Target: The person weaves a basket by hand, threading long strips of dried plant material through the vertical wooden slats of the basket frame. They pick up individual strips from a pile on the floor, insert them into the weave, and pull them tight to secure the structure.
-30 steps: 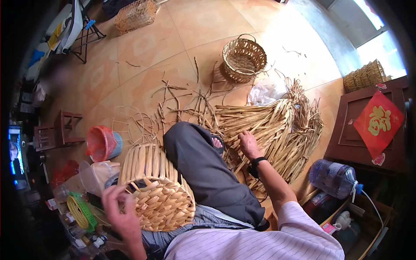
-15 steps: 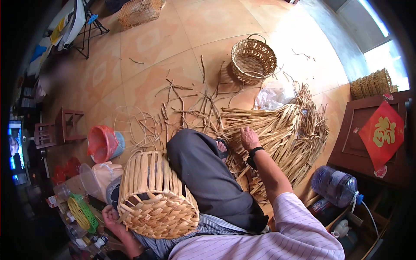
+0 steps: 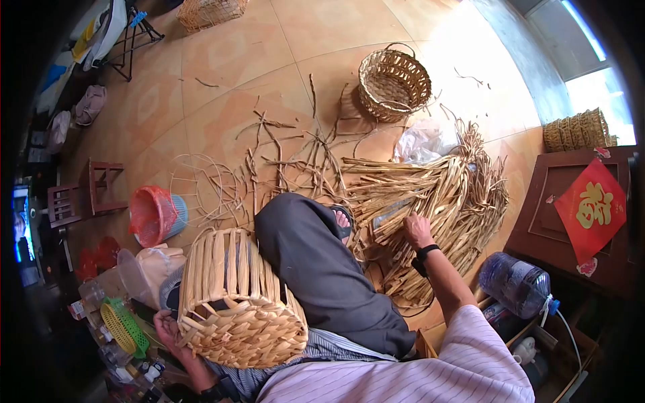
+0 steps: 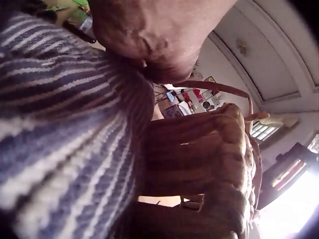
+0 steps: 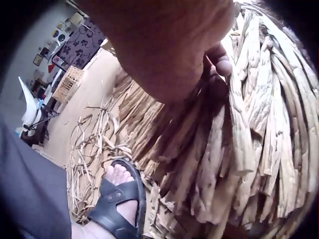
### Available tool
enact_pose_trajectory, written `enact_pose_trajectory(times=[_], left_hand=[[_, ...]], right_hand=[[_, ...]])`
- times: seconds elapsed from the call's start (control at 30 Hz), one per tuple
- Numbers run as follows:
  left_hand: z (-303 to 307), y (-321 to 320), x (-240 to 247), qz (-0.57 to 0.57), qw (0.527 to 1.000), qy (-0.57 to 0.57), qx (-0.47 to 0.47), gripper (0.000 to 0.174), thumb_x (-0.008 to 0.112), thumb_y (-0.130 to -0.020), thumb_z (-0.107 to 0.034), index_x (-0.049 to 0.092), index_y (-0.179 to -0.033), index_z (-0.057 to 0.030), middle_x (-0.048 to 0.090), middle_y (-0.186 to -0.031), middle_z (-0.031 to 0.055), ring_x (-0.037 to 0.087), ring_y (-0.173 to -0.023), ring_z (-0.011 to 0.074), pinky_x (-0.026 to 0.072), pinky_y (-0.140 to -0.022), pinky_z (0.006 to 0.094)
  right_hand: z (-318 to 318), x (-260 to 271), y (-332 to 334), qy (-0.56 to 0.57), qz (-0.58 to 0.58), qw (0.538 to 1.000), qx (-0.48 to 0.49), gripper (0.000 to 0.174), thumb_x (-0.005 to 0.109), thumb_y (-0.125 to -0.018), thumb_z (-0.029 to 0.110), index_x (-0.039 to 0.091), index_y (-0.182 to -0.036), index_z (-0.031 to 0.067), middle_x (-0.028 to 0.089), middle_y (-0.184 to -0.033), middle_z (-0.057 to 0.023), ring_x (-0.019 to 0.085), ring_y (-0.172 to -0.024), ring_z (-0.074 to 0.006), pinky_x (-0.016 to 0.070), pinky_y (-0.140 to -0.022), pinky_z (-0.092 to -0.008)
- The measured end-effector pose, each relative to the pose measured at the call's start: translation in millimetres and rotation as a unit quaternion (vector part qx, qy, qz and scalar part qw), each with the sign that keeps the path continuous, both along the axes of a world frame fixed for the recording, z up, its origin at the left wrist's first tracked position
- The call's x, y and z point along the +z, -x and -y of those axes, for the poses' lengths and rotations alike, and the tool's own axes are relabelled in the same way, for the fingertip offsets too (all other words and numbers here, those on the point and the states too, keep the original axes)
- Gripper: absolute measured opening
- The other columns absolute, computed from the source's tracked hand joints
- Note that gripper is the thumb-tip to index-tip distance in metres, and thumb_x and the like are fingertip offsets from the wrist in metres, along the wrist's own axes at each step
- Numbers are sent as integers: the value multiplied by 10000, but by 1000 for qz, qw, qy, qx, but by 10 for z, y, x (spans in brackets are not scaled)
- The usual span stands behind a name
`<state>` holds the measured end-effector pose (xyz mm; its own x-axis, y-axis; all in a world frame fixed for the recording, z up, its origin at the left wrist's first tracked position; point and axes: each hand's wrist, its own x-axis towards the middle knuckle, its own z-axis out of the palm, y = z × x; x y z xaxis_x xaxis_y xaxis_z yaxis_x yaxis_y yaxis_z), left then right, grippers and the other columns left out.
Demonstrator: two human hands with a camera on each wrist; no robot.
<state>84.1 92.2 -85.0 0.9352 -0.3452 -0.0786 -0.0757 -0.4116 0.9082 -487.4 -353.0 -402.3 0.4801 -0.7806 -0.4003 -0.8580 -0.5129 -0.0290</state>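
Note:
A partly woven basket (image 3: pixel 245 336) lies on its side across the person's lap, braided base toward the body and bare upright strips pointing away. My left hand (image 3: pixel 169 332) rests low beside its left edge, fingers loosely curled; in the left wrist view, the hand (image 4: pixel 154 40) is against striped cloth (image 4: pixel 75 129) with the basket's strips (image 4: pixel 174 169) close by. To the right, my right hand (image 3: pixel 418 232) reaches down into a big bundle of dried plant stalks (image 3: pixel 443 195). Its fingers (image 5: pixel 222 64) curl in at the stalks in the right wrist view, mostly hidden behind the hand.
A finished handled basket (image 3: pixel 395 84) stands on the tiled floor (image 3: pixel 235 60), with loose twigs (image 3: pixel 282 161) scattered nearer. A red-lined bucket (image 3: pixel 158 215) and green sieve (image 3: pixel 124 329) are at left. A water jug (image 3: pixel 514 285) and red cabinet (image 3: pixel 571 221) stand at right.
My left hand has dropped from in front of the basket's base to its left side. My right hand has moved right and nearer the body through the stalks, where a gap now shows.

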Motion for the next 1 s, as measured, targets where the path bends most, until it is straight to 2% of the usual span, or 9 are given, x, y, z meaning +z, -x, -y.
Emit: enact_pose_trajectory(times=[0.07, 0.13, 0.23, 0.4, 0.5, 0.6, 0.7, 0.87, 1.0], left_hand=[[-63, -54, -9, -13, 1000, 7, -24, 184, 625, -1001, -49, 592, -1182, -47, 410, -881, -53, 393, -736, 34, 281, -631, 199], [-140, -137, -65, -26, 999, 19, -22, 197, 630, -983, -43, 592, -1176, -45, 402, -870, -58, 379, -715, 30, 267, -620, 193], [-443, -402, -261, -1, 1000, 0, -23, 227, 621, -940, -36, 590, -1165, -45, 378, -853, -69, 354, -694, 24, 243, -605, 188], [-257, -223, -43, 50, 994, -95, -30, 268, 547, -865, -20, 588, -1128, -51, 372, -870, -63, 352, -724, 40, 251, -624, 198], [-148, -121, 80, 20, 995, -96, -17, 284, 518, -835, -4, 588, -1105, -54, 377, -889, -56, 360, -750, 51, 266, -641, 210], [-201, -150, 73, 46, 993, -100, -40, 295, 504, -816, 2, 588, -1093, -55, 366, -887, -59, 350, -748, 55, 264, -640, 217], [-63, -108, 119, 50, 992, -111, -38, 304, 489, -803, 8, 581, -1085, -57, 363, -896, -55, 354, -764, 64, 277, -663, 220], [31, -64, 188, 41, 989, -130, -50, 317, 467, -791, 15, 572, -1081, -61, 386, -930, -36, 379, -811, 90, 322, -733, 226], [-63, -154, 71, 27, 994, -95, -39, 292, 493, -796, -12, 563, -1075, -58, 381, -936, -28, 372, -826, 97, 322, -762, 226]], right_hand=[[83, -184, -178, 22, -41, 999, 29, 244, 609, -955, 166, 744, -765, 95, 703, -920, -198, 743, -800, -365, 569, -631, -486], [228, -185, -491, 81, 17, 996, 19, 196, 600, -960, 149, 740, -838, 88, 683, -1034, -191, 716, -894, -350, 572, -684, -478], [645, 116, -1006, 105, 93, 990, 16, 165, 587, -973, 136, 682, -1079, 52, 600, -1256, -179, 635, -1160, -350, 549, -919, -461], [1197, -169, -1239, 36, 177, 978, -103, 454, 563, -978, 25, 544, -1431, 38, 562, -1482, -244, 676, -1230, -480, 592, -1003, -537], [1391, -270, -1218, -41, 106, 983, -144, 437, 563, -991, 43, 551, -1427, 70, 552, -1471, -256, 710, -1151, -493, 615, -931, -547], [1418, -694, -959, 5, 119, 987, -108, 299, 560, -1003, 72, 601, -1299, 81, 620, -1309, -275, 726, -1069, -494, 613, -868, -573], [1256, -229, -899, -53, 75, 992, -91, 265, 620, -965, 86, 644, -1229, 91, 623, -1234, -268, 701, -1079, -504, 594, -894, -582], [770, -125, -520, 94, 65, 993, 33, 108, 685, -902, 174, 754, -915, 93, 635, -1149, -171, 614, -1172, -366, 538, -967, -481], [462, 169, -81, 43, 13, 998, 37, 157, 652, -898, 170, 766, -970, 89, 638, -1203, -167, 596, -1195, -368, 501, -971, -498]])
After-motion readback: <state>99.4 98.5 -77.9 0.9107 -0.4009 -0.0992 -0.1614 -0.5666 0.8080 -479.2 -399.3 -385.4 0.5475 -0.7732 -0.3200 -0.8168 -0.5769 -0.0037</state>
